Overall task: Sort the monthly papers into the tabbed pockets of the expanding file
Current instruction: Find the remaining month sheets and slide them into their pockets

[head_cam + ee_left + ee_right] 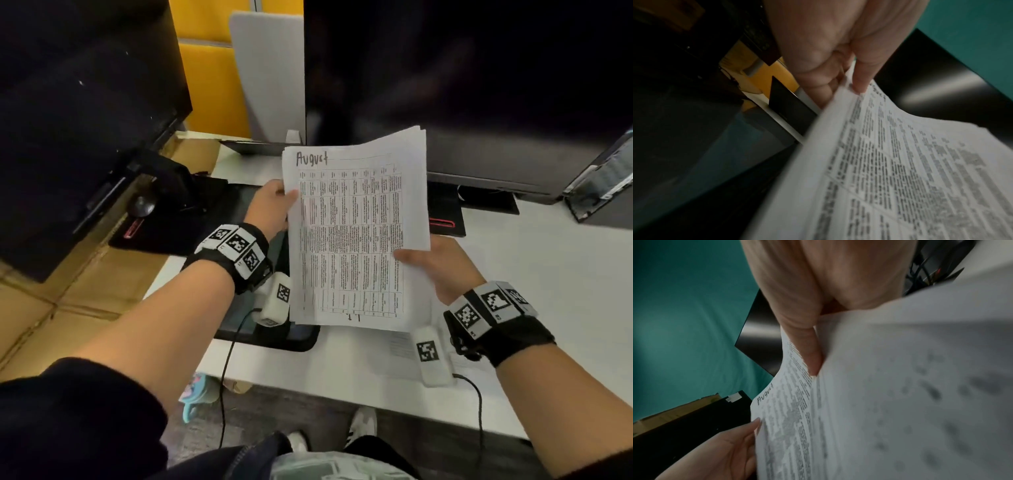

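Note:
I hold a stack of white printed papers [352, 236] above the desk; the top sheet has a table and "August" handwritten at its top left. My left hand [274, 202] pinches the stack's left edge, thumb on top [859, 81]. My right hand [435, 260] pinches the lower right edge, thumb on the top sheet [809, 353]. In the right wrist view the papers [900, 386] fill the frame, and the left hand's fingers [740, 443] show at the bottom. A dark flat case [239, 329], possibly the expanding file, lies under the left wrist; no tabs are visible.
A large dark monitor [462, 85] stands behind the papers, another dark screen [75, 120] at the left. The white desk [548, 274] extends to the right, with another sheet [397, 346] lying below the stack. Cardboard [68, 301] lies at the left. Cables hang from both wrists.

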Tool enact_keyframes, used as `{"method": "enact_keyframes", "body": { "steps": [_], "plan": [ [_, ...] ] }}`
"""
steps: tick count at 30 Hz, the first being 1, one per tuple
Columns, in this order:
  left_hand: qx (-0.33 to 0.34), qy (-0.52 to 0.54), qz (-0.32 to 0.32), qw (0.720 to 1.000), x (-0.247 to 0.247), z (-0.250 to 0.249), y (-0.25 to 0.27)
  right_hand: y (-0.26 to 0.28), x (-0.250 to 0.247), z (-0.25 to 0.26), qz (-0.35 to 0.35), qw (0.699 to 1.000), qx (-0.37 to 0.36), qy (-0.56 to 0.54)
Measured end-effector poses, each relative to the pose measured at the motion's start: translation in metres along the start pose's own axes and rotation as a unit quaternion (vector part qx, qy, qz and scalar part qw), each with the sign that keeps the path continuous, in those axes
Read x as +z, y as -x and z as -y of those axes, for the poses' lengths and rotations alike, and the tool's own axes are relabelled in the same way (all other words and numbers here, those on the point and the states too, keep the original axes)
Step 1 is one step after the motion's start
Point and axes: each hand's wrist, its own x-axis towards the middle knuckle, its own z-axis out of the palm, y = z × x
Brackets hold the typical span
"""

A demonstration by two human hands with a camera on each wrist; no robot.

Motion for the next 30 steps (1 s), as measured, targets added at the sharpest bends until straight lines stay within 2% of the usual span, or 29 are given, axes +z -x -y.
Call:
{"method": "enact_keyframes", "body": {
  "steps": [2, 3, 4, 6, 9, 11, 12, 13, 14, 15, 18, 19, 20, 23, 26, 27, 30],
  "plan": [
    [-0.020, -0.034, 0.026, 0.999, 0.000, 0.013, -0.004, 0.009, -0.006, 0.002, -0.052, 0.998, -0.015, 0.012],
    [0.003, -0.106, 0.057, 0.993, 0.000, 0.021, -0.006, 0.014, -0.011, 0.004, -0.079, 0.996, -0.027, 0.019],
    [0.043, -0.215, 0.103, 0.970, 0.001, 0.028, -0.005, 0.018, -0.016, 0.005, -0.105, 0.993, -0.038, 0.025],
    [0.120, -0.410, 0.213, 0.879, 0.007, 0.043, 0.001, 0.025, -0.027, 0.006, -0.149, 0.987, -0.051, 0.040],
    [0.196, -0.544, 0.391, 0.716, 0.026, 0.059, 0.014, 0.032, -0.040, 0.002, -0.188, 0.978, -0.049, 0.071],
    [0.238, -0.633, 0.444, 0.588, 0.038, 0.065, 0.018, 0.037, -0.044, 0.000, -0.209, 0.973, -0.039, 0.086],
    [0.259, -0.669, 0.449, 0.533, 0.041, 0.067, 0.019, 0.039, -0.046, 0.000, -0.217, 0.971, -0.034, 0.090],
    [0.273, -0.693, 0.449, 0.494, 0.043, 0.067, 0.019, 0.041, -0.047, -0.001, -0.224, 0.970, -0.028, 0.090],
    [0.285, -0.702, 0.450, 0.473, 0.044, 0.063, 0.019, 0.043, -0.048, -0.002, -0.227, 0.969, -0.024, 0.088],
    [0.299, -0.699, 0.448, 0.470, 0.043, 0.058, 0.019, 0.045, -0.047, -0.004, -0.229, 0.969, -0.021, 0.087],
    [0.346, -0.675, 0.421, 0.498, 0.037, 0.039, 0.012, 0.049, -0.045, -0.007, -0.232, 0.969, -0.018, 0.083],
    [0.363, -0.677, 0.407, 0.494, 0.034, 0.032, 0.010, 0.050, -0.044, -0.008, -0.231, 0.969, -0.018, 0.083],
    [0.378, -0.686, 0.399, 0.476, 0.032, 0.024, 0.008, 0.051, -0.043, -0.008, -0.230, 0.969, -0.018, 0.083],
    [0.362, -0.747, 0.400, 0.388, 0.023, 0.011, 0.007, 0.052, -0.041, -0.009, -0.228, 0.970, -0.018, 0.084],
    [0.328, -0.812, 0.394, 0.279, 0.013, 0.007, 0.009, 0.052, -0.041, -0.010, -0.228, 0.970, -0.015, 0.083],
    [0.318, -0.825, 0.388, 0.260, 0.009, 0.008, 0.008, 0.052, -0.042, -0.010, -0.229, 0.970, -0.012, 0.081],
    [0.300, -0.846, 0.373, 0.234, 0.005, 0.013, 0.005, 0.054, -0.043, -0.013, -0.232, 0.970, -0.007, 0.076]
  ]
}}
